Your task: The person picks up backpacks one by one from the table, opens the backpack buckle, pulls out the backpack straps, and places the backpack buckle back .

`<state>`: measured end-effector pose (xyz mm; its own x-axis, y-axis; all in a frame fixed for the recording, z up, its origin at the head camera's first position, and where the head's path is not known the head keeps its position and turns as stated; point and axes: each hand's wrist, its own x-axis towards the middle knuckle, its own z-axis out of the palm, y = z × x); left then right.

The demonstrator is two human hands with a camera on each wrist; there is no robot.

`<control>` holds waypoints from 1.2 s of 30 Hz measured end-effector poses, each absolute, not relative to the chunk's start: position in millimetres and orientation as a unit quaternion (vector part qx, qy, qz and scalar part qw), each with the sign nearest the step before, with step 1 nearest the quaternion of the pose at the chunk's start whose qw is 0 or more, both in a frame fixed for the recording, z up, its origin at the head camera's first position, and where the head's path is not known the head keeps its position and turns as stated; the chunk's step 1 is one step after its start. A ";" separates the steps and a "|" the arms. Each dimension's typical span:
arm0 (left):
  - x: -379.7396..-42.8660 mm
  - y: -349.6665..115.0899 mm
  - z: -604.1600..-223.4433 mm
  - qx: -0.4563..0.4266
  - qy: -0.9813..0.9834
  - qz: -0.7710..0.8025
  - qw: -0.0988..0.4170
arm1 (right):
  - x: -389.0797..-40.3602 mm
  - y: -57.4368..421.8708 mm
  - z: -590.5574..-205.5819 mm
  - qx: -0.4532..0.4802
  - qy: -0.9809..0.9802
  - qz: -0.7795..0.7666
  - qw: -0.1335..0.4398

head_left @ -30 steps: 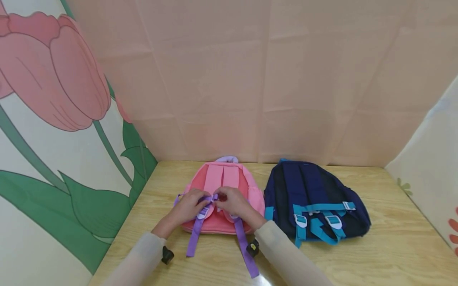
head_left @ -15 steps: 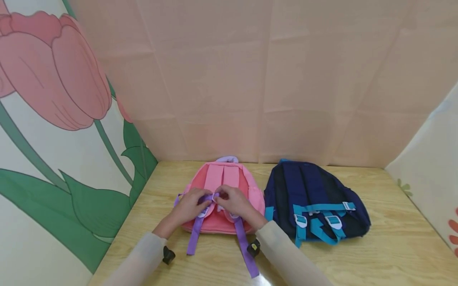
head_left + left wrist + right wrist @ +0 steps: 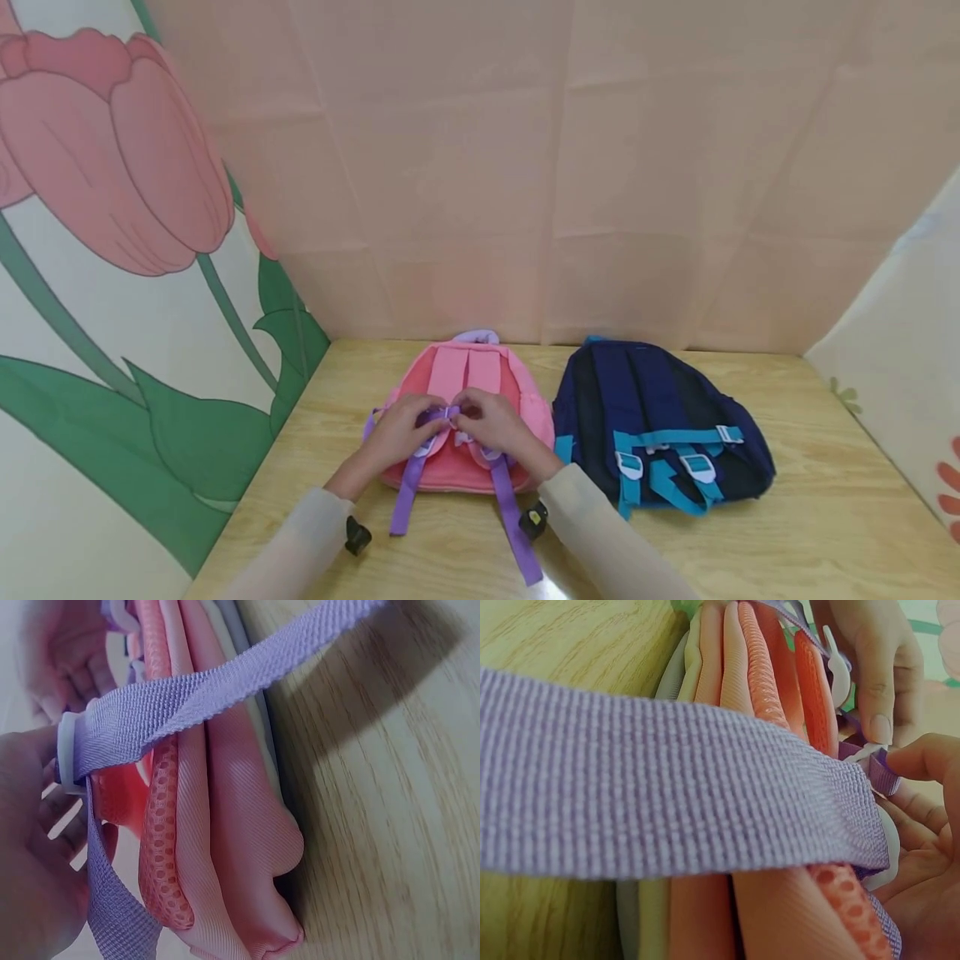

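Observation:
A pink backpack lies with its shoulder-strap side up. Above its middle, my left hand pinches a purple webbing strap on the left of a small white buckle. From the other side, my right hand pinches the purple webbing at the buckle. In the right wrist view the small buckle sits between both hands' fingertips, partly hidden by them. A shoulder strap's white adjuster stands beside my left hand in the left wrist view. Two purple strap tails hang toward the front, including the right tail.
A navy backpack with turquoise straps lies immediately right of the pink one. Both rest on a wood-grain table. A beige cloth rises behind, with a tulip-printed panel on the left.
The small white buckle has turned slightly between my fingertips, and my fingers have shifted a little around it. Both backpacks stay in place.

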<state>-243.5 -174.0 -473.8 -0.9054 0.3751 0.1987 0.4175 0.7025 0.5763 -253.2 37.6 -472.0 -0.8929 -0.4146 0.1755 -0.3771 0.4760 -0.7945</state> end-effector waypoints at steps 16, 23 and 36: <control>-247.1 -171.1 -480.4 -0.224 -0.924 -0.307 0.050 | -256.0 40.7 -477.5 -0.213 0.864 -0.456 0.008; -243.7 -171.5 -485.1 -0.236 -0.919 -0.309 0.067 | -255.5 37.8 -478.7 -0.238 0.867 -0.437 0.012; -247.6 -172.4 -488.7 -0.240 -0.922 -0.298 0.055 | -257.6 38.1 -475.4 -0.257 0.881 -0.398 -0.007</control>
<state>-247.6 -172.4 -488.7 -0.8791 0.4095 0.2438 0.4747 0.7074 0.5236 -257.6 38.1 -475.4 -0.8681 -0.4465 0.2168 -0.4576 0.5509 -0.6979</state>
